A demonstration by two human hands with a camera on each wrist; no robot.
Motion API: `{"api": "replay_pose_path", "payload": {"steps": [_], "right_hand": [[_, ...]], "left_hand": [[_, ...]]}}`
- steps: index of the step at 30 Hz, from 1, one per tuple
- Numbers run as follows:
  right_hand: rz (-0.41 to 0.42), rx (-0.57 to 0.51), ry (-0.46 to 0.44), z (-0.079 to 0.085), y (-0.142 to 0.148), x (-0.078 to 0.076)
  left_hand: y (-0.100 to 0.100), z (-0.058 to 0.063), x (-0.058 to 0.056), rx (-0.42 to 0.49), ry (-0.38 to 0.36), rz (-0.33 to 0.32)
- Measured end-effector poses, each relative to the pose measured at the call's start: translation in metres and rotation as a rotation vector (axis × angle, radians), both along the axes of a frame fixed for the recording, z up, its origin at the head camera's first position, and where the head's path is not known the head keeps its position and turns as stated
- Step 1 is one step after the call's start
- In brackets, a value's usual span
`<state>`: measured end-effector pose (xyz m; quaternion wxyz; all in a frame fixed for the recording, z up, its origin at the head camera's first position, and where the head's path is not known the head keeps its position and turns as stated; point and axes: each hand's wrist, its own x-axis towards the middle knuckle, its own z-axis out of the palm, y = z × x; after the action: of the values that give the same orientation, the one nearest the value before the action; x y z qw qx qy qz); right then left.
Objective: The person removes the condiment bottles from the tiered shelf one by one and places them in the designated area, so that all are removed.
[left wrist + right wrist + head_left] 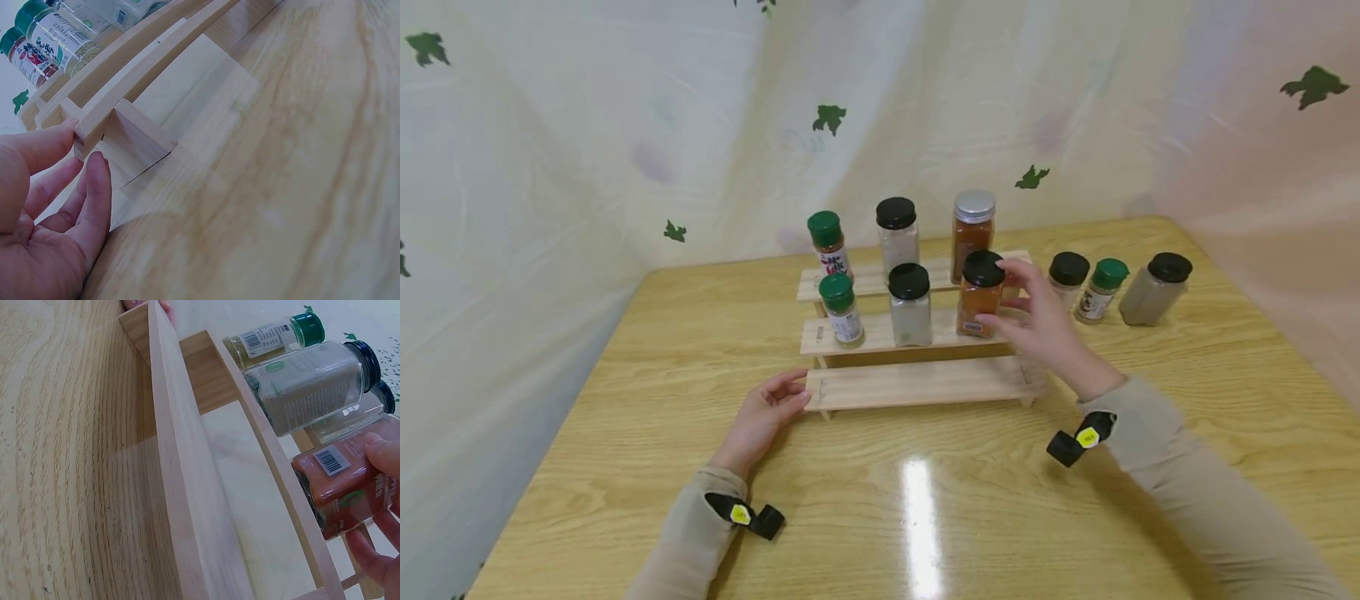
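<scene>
My right hand grips a square spice jar with orange-red contents and a black lid, at the right end of the middle tier. In the right wrist view, the thumb and fingers lie on either side of this jar, its base at the plank. With thumb and fingers, my left hand pinches the left end of the three-tier wooden spice rack's lowest plank. To the orange jar's left on the same tier stand a black-lidded jar of pale contents and a small green-capped bottle.
On the top tier are a green-capped bottle, a black-lidded jar and a silver-lidded jar. Right of the rack, a black-lidded jar, a green-capped bottle and a larger black-lidded jar stand on the wooden table.
</scene>
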<state>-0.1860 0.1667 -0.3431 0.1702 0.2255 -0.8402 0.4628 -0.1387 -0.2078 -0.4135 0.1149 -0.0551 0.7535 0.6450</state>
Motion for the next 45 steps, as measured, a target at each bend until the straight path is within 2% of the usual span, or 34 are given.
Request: {"api": "replay_pose_path", "payload": {"steps": [18, 29, 33, 39, 45], "right_hand": [[-0.019, -0.055, -0.018, 0.002, 0.002, 0.005], [0.025, -0.054, 0.078, 0.003, 0.016, 0.008], [0.009, -0.015, 0.108, 0.004, 0.025, 0.012], [-0.005, -0.010, 0.126, 0.005, 0.039, 0.020], [-0.070, 0.036, 0.161, 0.003, 0.056, 0.028]], "left_hand": [[0.000, 0.003, 0.002, 0.003, -0.001, -0.012], [0.001, 0.004, 0.000, -0.005, -0.002, -0.010], [0.000, 0.004, 0.000, -0.008, 0.000, -0.012], [-0.001, 0.001, -0.002, -0.016, 0.003, -0.015], [-0.001, -0.001, -0.002, -0.002, 0.001, -0.014]]}}
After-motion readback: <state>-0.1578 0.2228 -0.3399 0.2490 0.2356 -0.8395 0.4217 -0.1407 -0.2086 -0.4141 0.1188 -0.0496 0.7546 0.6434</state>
